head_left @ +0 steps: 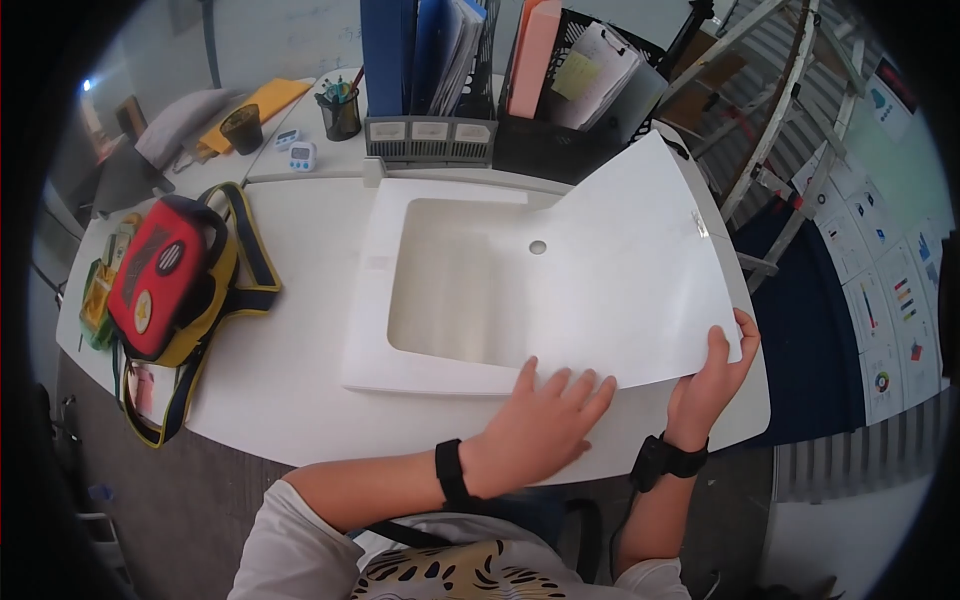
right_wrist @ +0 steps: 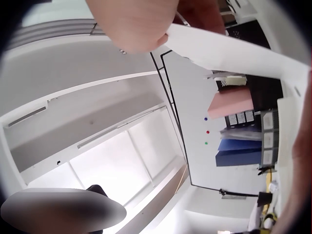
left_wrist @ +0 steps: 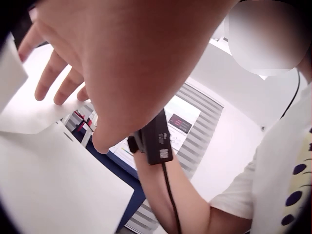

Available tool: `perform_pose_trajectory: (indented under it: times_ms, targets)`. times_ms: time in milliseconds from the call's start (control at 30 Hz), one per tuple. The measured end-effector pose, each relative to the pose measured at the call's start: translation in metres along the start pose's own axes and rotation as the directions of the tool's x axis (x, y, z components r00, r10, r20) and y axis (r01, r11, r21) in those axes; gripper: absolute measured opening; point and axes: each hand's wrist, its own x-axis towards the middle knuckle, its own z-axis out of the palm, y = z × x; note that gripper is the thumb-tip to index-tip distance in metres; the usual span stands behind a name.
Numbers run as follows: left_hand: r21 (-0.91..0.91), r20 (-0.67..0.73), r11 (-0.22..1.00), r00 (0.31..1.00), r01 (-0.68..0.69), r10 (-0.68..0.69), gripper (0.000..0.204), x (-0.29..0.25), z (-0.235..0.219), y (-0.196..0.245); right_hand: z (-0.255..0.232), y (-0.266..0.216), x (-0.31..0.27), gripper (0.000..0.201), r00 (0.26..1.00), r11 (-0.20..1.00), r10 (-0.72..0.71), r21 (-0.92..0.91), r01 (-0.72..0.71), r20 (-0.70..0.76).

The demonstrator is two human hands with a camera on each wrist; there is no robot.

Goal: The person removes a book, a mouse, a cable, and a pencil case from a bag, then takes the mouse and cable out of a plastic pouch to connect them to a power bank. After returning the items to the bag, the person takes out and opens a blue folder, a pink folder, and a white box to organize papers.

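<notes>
A white box-like piece [head_left: 368, 290] with a rounded rectangular recess lies on the table; a small oval hole shows inside it. Over its right part, a stiff white sheet [head_left: 640, 260] stands tilted up. My right hand [head_left: 708, 390] pinches the sheet's near right corner, thumb on top and fingers at the outer edge. In the right wrist view that hand [right_wrist: 136, 22] is at the sheet [right_wrist: 234, 48], some fingers behind it. My left hand [head_left: 535, 430] has its fingers spread, fingertips at the piece's front edge; the left wrist view shows this hand [left_wrist: 122, 58] large.
On the table's left lies a red and yellow bag [head_left: 170, 280] with dark straps. Behind stand file holders [head_left: 430, 140] with folders, a pen cup [head_left: 340, 115] and small timers [head_left: 302, 155]. A metal ladder [head_left: 780, 120] stands beyond the table's right side.
</notes>
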Motion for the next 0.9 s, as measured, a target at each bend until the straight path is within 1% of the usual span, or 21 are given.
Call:
perform_pose_trajectory:
  times_ms: [33, 67, 100, 167, 200, 233, 267, 333, 367, 400, 433, 467, 500, 533, 567, 600, 700, 733, 800, 833, 900]
  targets:
    - [-0.012, 0.039, 0.999, 0.999, 0.031, -0.031, 0.084, 0.004, 0.004, -0.002, -0.010, 0.001, 0.000, 0.031, 1.000, 1.000, -0.001, -0.004, 0.001, -0.001]
    - [0.130, -0.013, 0.991, 1.000, 0.022, -0.020, 0.079, 0.002, 0.021, -0.013, -0.022, 0.004, 0.003, 0.033, 0.999, 0.978, -0.011, -0.208, 0.018, 0.033]
    - [0.132, -0.018, 0.991, 1.000, 0.019, -0.017, 0.079, 0.003, 0.021, -0.016, -0.037, 0.010, 0.008, 0.036, 0.998, 0.915, -0.016, -0.401, 0.042, 0.067]
    - [0.184, 0.142, 0.983, 0.989, 0.009, -0.035, 0.072, 0.004, 0.022, -0.021, -0.066, 0.028, 0.017, 0.044, 0.993, 0.877, 0.059, -0.481, -0.002, 0.103]
    - [0.180, 0.143, 0.984, 0.989, 0.010, -0.036, 0.072, 0.004, 0.024, -0.022, -0.068, 0.029, 0.016, 0.047, 0.974, 0.514, -0.063, -0.829, 0.220, 0.219]
    - [0.211, 0.116, 0.977, 0.993, -0.008, -0.017, 0.069, 0.003, 0.027, -0.023, -0.067, 0.029, 0.015, 0.050, 0.920, -0.003, -0.105, -0.925, 0.379, 0.377]
    - [0.245, 0.089, 0.969, 0.996, -0.026, 0.005, 0.066, 0.002, 0.028, -0.023, -0.063, 0.029, 0.014, 0.050, 0.920, -0.004, -0.102, -0.925, 0.381, 0.379]
    - [0.237, 0.102, 0.971, 0.995, -0.028, 0.004, 0.066, 0.004, 0.028, -0.023, -0.034, 0.020, 0.014, 0.054, 0.806, 0.078, -0.121, -0.804, 0.589, 0.579]
    - [0.228, 0.118, 0.973, 0.993, -0.031, 0.004, 0.066, 0.005, 0.028, -0.024, -0.012, 0.015, 0.010, 0.054, 0.779, 0.317, -0.019, -0.735, 0.599, 0.627]
    - [0.235, 0.122, 0.971, 0.993, -0.039, 0.010, 0.066, 0.005, 0.030, -0.024, 0.015, 0.010, 0.001, 0.053, 0.727, 0.542, 0.065, -0.636, 0.549, 0.683]
    - [0.239, 0.096, 0.970, 0.995, -0.033, 0.010, 0.065, 0.004, 0.032, -0.024, 0.043, 0.004, -0.008, 0.056, 0.651, 0.728, 0.261, -0.588, 0.353, 0.713]
    - [0.246, 0.072, 0.969, 0.997, -0.030, 0.012, 0.065, 0.003, 0.035, -0.026, 0.069, 0.004, -0.016, 0.067, 0.513, 0.808, 0.409, -0.561, 0.180, 0.755]
    - [0.260, 0.079, 0.965, 0.997, -0.041, 0.021, 0.065, 0.003, 0.043, -0.028, 0.094, 0.010, -0.020, 0.073, 0.419, 0.793, 0.485, -0.588, 0.161, 0.768]
    - [0.212, -0.026, 0.977, 1.000, 0.004, 0.002, 0.065, 0.003, 0.053, -0.030, 0.117, 0.020, -0.023, 0.079, 0.316, 0.774, 0.553, -0.616, 0.147, 0.771]
    - [0.154, -0.132, 0.987, 0.991, 0.047, -0.026, 0.065, 0.003, 0.058, -0.032, 0.138, 0.031, -0.025, 0.083, 0.301, 0.758, 0.592, -0.643, 0.109, 0.748]
    - [0.102, 0.128, 0.993, 0.989, 0.059, -0.072, 0.068, 0.006, 0.037, -0.027, 0.154, 0.043, -0.027, 0.086, 0.283, 0.738, 0.628, -0.670, 0.075, 0.724]
    - [0.111, 0.063, 0.994, 0.998, 0.021, -0.028, 0.071, 0.002, 0.048, -0.030, 0.185, 0.072, -0.039, 0.088, 0.349, 0.731, 0.640, -0.682, -0.003, 0.684]
    - [-0.003, 0.032, 1.000, 0.999, -0.023, 0.023, 0.073, 0.001, 0.049, -0.037, 0.191, 0.070, -0.041, 0.088, 0.346, 0.732, 0.638, -0.682, 0.006, 0.688]
    - [0.029, -0.034, 0.999, 0.999, -0.037, 0.038, 0.072, 0.001, 0.050, -0.039, 0.198, 0.062, -0.044, 0.082, 0.349, 0.680, 0.733, -0.632, -0.372, 0.584]
    - [0.066, -0.091, 0.996, 0.994, -0.055, 0.061, 0.072, 0.002, 0.048, -0.038, 0.198, 0.069, -0.042, 0.082, 0.345, 0.677, 0.736, -0.639, -0.365, 0.582]
    - [0.055, -0.029, 0.998, 0.999, -0.029, 0.030, 0.072, 0.002, 0.039, -0.034, 0.200, 0.089, -0.031, 0.066, 0.086, 0.546, 0.767, -0.577, -0.607, 0.636]
